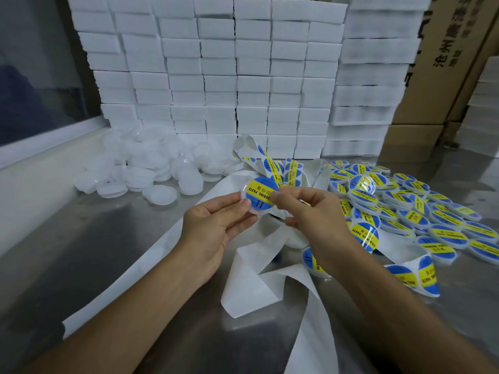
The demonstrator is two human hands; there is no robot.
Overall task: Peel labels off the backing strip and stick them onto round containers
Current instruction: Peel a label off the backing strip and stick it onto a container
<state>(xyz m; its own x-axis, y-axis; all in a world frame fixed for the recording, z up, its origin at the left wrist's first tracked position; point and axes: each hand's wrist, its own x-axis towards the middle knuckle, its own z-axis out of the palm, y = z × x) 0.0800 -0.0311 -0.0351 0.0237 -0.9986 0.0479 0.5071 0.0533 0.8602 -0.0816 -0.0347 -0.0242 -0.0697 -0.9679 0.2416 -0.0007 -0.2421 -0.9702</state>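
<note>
Brushed steel tabletop point(89, 255) walled at the far side by stacked white foam blocks point(216, 76). Held above centre: round translucent plastic container point(253, 209), flat face up, blue-and-yellow round label point(261, 195) on it. Left hand point(216, 225) gripping its left rim; right hand point(305, 209) pinching the label's right edge, perhaps smoothing it. Labelled pile point(405, 209) at right, nearer the right hand; bare white containers point(151, 168) far left; loose white backing strip point(259, 279) trailing below.

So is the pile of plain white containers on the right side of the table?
No, the unlabeled white containers are heaped on the left, while the labeled containers lie on the right.
</note>
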